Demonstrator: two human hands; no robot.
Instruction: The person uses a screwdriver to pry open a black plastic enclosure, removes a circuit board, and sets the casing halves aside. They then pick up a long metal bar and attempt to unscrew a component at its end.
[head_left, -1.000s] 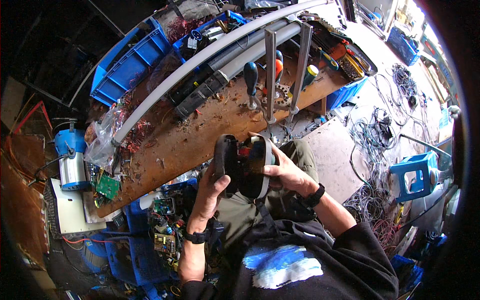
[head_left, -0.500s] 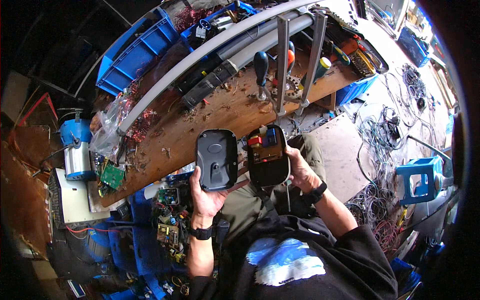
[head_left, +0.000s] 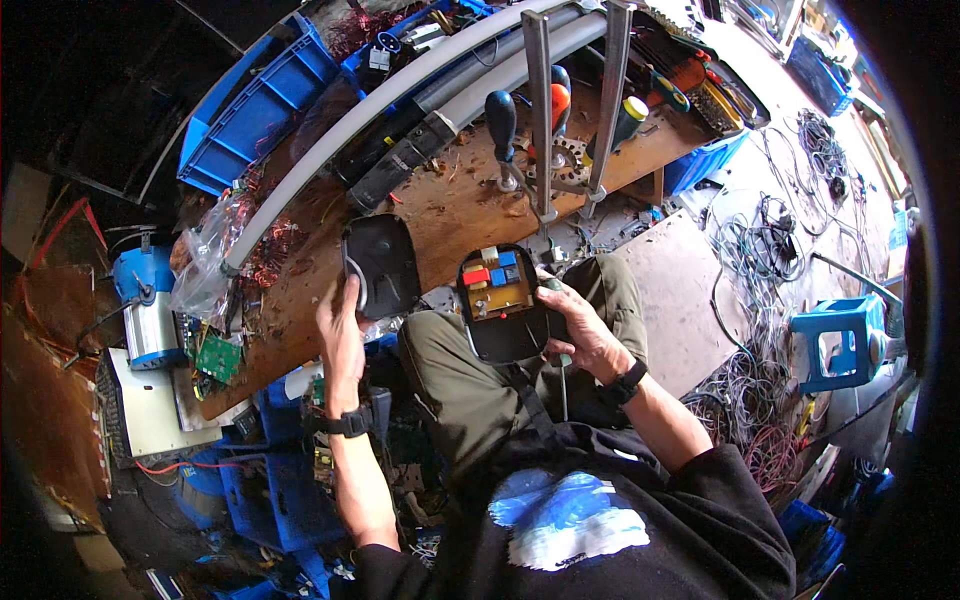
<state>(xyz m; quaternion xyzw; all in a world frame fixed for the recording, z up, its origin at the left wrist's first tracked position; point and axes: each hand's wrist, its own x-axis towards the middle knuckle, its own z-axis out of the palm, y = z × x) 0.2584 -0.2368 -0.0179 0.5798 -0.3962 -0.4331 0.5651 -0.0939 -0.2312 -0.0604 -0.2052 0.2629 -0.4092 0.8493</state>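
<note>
Here, your right hand (head_left: pixel 588 338) clasps the case (head_left: pixel 508 345) over your lap (head_left: pixel 445 385), a screwdriver (head_left: pixel 564 388) apparently in the same grip; left hand (head_left: pixel 342 342) clasps the lid (head_left: pixel 388 262), apart, at the case's ten o'clock. Case sits at nine o'clock from your right hand, the nearer. Long axis: nearly twelve to six; board (head_left: pixel 503 298) end just shy of twelve.

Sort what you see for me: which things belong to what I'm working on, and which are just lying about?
Part of the work:
black cover, in the left grip
black casing, in the right grip
circuit board, inside the black casing
screwdriver, also in the right grip

Apparently just lying about:
blue crate
green board
clear plastic bag
tangled cables
</note>
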